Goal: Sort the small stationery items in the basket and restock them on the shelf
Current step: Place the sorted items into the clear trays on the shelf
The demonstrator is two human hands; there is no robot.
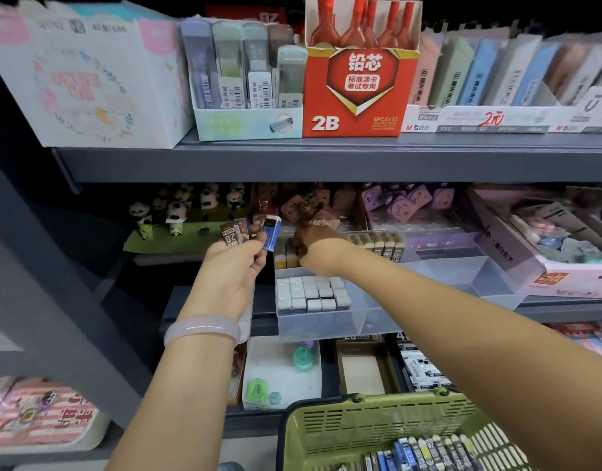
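Your left hand (236,256) is pinching several erasers (248,232) at once, brown 2B ones and a blue one, so one could be slipping out. Your right hand (310,243) is reaching into the clear tray (377,321), fingers hidden, so I cannot tell its grip. More stock is waiting in the basket (360,426).

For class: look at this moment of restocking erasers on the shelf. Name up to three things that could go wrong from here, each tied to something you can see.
1. The left hand pinches several erasers at once, brown 2B erasers and a blue eraser; that crowded grip could let one slip.
2. The right hand reaches into the clear tray over the small white erasers and might knock their rows askew.
3. Different eraser types sit close together, so one may land in the wrong section.
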